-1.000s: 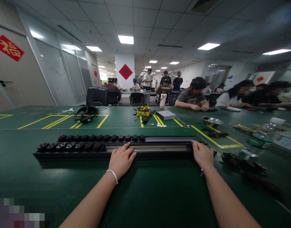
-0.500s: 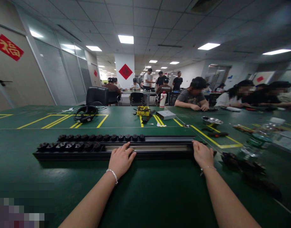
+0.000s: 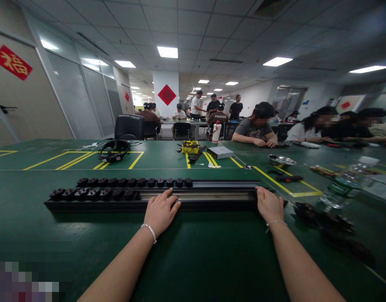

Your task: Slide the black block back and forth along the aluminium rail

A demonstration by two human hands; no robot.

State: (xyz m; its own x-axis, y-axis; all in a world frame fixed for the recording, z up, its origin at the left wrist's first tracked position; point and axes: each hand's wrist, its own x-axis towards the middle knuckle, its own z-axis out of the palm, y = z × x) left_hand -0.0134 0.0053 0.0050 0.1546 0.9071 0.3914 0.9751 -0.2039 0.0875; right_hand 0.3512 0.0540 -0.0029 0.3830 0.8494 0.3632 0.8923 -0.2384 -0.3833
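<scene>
Both hands rest on a long black rail point(image 3: 212, 196) lying crosswise on the green table point(image 3: 86, 247), directly in front of the person.

Left hand point(image 3: 160, 212): flat, palm down, fingers spread over the rail's near edge about mid-length. Open, gripping nothing.
Right hand point(image 3: 269, 204): laid over the rail's right end, fingers bent onto it. Whether it clasps the end or only rests there cannot be told. A thin bracelet sits on each wrist.

Fill state of rail: two rows of small black pieces point(image 3: 133, 182) sit in its channels. The back row runs from the left to about the middle and the front row stops shorter. The right half of both channels is bare. Judged roughly half loaded at most. More loose black parts point(image 3: 325, 222) lie on the table to the right of the right hand, near a water bottle point(image 3: 340, 184).

Writing: a red sign point(image 3: 11, 63) on the left door carries the gold character 福. The red diamond point(image 3: 167, 95) on the pillar is too small to read. Bottle label blurred.
</scene>
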